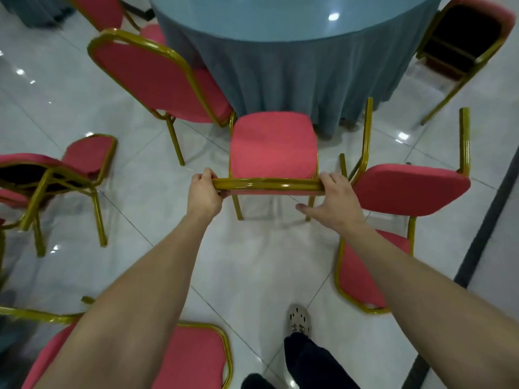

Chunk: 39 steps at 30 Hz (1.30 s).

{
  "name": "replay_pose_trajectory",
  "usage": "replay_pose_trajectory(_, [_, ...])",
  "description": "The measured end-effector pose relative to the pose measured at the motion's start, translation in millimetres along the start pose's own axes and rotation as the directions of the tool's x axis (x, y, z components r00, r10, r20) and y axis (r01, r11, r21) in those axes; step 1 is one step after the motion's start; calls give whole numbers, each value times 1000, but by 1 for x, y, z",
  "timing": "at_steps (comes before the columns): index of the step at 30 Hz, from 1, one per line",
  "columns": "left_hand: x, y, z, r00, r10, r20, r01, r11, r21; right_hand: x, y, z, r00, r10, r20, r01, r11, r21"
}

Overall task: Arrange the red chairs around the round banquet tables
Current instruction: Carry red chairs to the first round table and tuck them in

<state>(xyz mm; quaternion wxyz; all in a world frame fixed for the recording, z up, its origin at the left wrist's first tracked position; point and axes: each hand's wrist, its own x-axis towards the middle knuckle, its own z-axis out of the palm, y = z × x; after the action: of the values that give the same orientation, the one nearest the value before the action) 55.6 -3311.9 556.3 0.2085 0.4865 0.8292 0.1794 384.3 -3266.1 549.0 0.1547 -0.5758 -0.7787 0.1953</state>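
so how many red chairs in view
7 red chairs: one held by left hand and right hand, two left of table, one tipped top right, one overturned right, one left edge, one bottom left; stacked ones may be hidden.

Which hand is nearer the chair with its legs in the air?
Right. The right hand, on the rail's right end, is just beside the upturned chair; the left hand grips the rail's far end.
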Motion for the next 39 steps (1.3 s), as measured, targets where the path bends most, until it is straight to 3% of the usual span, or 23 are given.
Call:
replay_pose_trajectory(9, [134, 51, -12, 1000, 0, 14, -1, 998, 69, 157, 1, -12, 996, 88, -13, -89, 985, -151])
replay_pose_trajectory(14, [192, 63, -15, 998, 55, 32, -60, 984, 166, 206, -2, -6, 979, 203, -22, -204, 974, -95])
replay_pose_trajectory(21, [286, 103, -13, 994, 96, 52, -100, 991, 90, 303, -7, -24, 936, 351, -39, -353, 929, -109])
replay_pose_trajectory(26, [331, 117, -5, 999, -42, 11, 43, 995, -88, 342, -8, -23, 910, 405, -89, -413, 905, -106])
replay_pose_trajectory(29, [319, 115, 14, 966, -256, -31, 242, 940, -240, 334, -2, -19, 869, 480, -121, -486, 874, -24])
replay_pose_trajectory(32, [290, 104, 50, 898, -405, 174, 431, 887, -163, 299, 19, -8, 835, 542, -95, -542, 840, 25])
replay_pose_trajectory(35, [258, 107, 92, 875, -294, 385, 337, 940, -49, 243, 54, 1, 804, 594, 31, -595, 803, 33])
replay_pose_trajectory(39, [210, 145, 154, 845, -157, 511, 165, 986, 30, 154, 113, 9, 734, 671, 106, -678, 734, 47])
